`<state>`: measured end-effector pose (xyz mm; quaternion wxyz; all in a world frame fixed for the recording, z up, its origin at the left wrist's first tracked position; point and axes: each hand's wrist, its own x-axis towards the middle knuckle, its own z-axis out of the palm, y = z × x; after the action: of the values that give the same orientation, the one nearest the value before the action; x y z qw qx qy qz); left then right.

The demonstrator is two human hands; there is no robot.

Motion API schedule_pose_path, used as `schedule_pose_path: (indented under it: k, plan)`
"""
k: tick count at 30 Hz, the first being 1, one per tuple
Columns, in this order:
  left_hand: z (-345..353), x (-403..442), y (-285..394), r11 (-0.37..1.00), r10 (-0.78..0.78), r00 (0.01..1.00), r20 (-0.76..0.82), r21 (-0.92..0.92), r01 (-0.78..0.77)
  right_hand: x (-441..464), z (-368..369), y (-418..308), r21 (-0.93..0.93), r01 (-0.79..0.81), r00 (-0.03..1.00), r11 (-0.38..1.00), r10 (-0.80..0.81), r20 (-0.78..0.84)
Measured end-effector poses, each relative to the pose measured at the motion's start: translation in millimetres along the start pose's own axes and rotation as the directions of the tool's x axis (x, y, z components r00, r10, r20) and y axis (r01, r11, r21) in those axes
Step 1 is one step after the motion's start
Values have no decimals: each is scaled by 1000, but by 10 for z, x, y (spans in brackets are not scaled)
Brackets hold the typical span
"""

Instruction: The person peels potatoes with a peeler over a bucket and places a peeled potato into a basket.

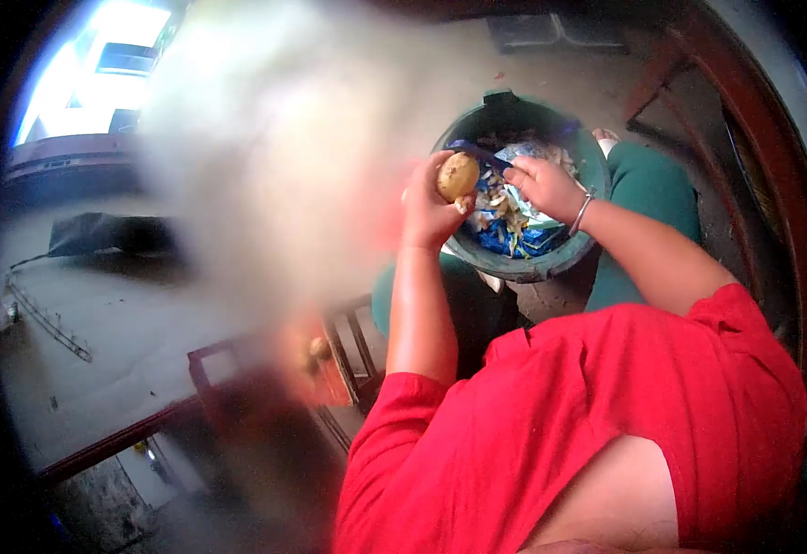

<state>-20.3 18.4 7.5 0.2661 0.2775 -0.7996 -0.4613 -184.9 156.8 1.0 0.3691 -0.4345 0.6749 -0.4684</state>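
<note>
My left hand [428, 210] is closed round a yellowish potato [459, 175] with a few brown patches, held above the left side of a dark green bin. My right hand [548, 189], with a bracelet at the wrist, grips a knife [483, 156] whose dark blade points left toward the top of the potato. Whether the blade touches the potato I cannot tell. Beneath both hands, the round bin [537, 270] stands between my knees. Inside it lie peelings [511, 222] and blue and white plastic.
A pale blur covers much of the left and centre. To my lower left is an orange-red container [325, 365] with roundish brown items, beside wooden bars. A pale tabletop [117, 342] lies farther left with a dark bag [113, 233]. A reddish-brown frame [782, 157] curves along the right.
</note>
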Motion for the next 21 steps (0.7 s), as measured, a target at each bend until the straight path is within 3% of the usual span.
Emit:
schedule_pose_path:
  k: [1, 3, 11, 14, 16, 19, 21]
  plan:
    - [13, -13, -45, 1000, 2, 1000, 0, 1, -2, 11, 17, 24, 0, 2, 1000, 1000, -2, -1]
    - [47, -29, -101, 998, -51, 998, -40, -40, 49, 44, 67, 113, -40, 248, 968, 968, -250, -39]
    - [30, 13, -91, 996, -82, 997, 9, -40, 82, 63, 82, 141, -11, 253, 966, 967, -254, -41]
    - [42, 21, -71, 997, -79, 997, 5, -4, 79, 28, 38, 33, -75, 151, 988, 986, -147, 53]
    - [68, 21, -37, 998, -66, 998, -17, -14, 66, -22, 66, -42, -128, 316, 947, 940, -322, -26]
    - [58, 26, -34, 990, -144, 989, 30, 11, 144, -94, 79, -55, -202, 317, 948, 927, -307, 83]
    - [42, 45, -35, 980, 24, 999, -39, 196, -16, -110, 97, -58, -220, 349, 937, 911, -340, 79]
